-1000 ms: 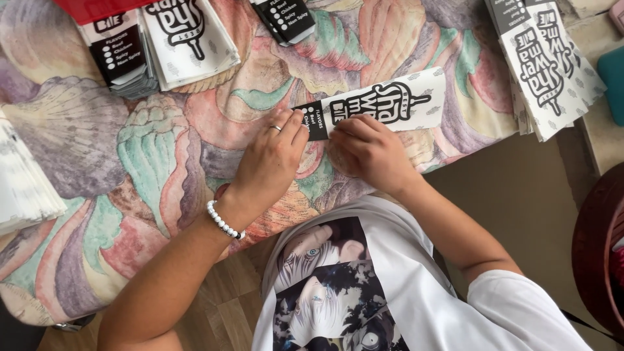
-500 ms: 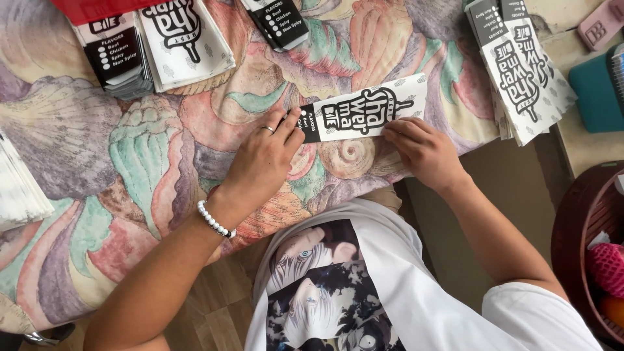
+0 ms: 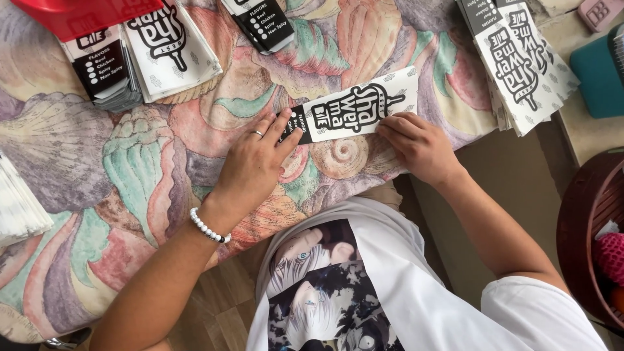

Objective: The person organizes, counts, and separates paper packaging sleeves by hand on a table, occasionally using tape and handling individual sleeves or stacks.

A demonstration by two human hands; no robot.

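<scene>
Left hand point(image 3: 252, 168) lies flat, fingers spread, fingertips pressing the black end of a long white-and-black printed paper sleeve point(image 3: 354, 110) at centre frame; a ring shows on one finger and a white bead bracelet point(image 3: 208, 227) circles the wrist. Right hand point(image 3: 416, 144) rests on the sleeve's lower right edge, fingers curled and bearing down on it. Neither hand grips anything; both press the sleeve against the patterned cloth point(image 3: 130, 162) covering the work surface. The sleeve lies slightly tilted, its white end higher, toward upper right. Judgement: the step in hand appears to be flattening or creasing this one sleeve along its lower edge; the next move would call for an even run of the fingers along that edge while the left hand keeps the black end from sliding. Outward: a stack of like sleeves point(image 3: 520, 58) at upper right, another stack point(image 3: 140, 55) at upper left partly under a red object point(image 3: 78, 13), a third stack point(image 3: 260, 23) at top centre, white sheets point(image 3: 19, 208) at left edge, a teal box point(image 3: 598, 71) at right edge, a dark red basket point(image 3: 588, 240) lower right
</scene>
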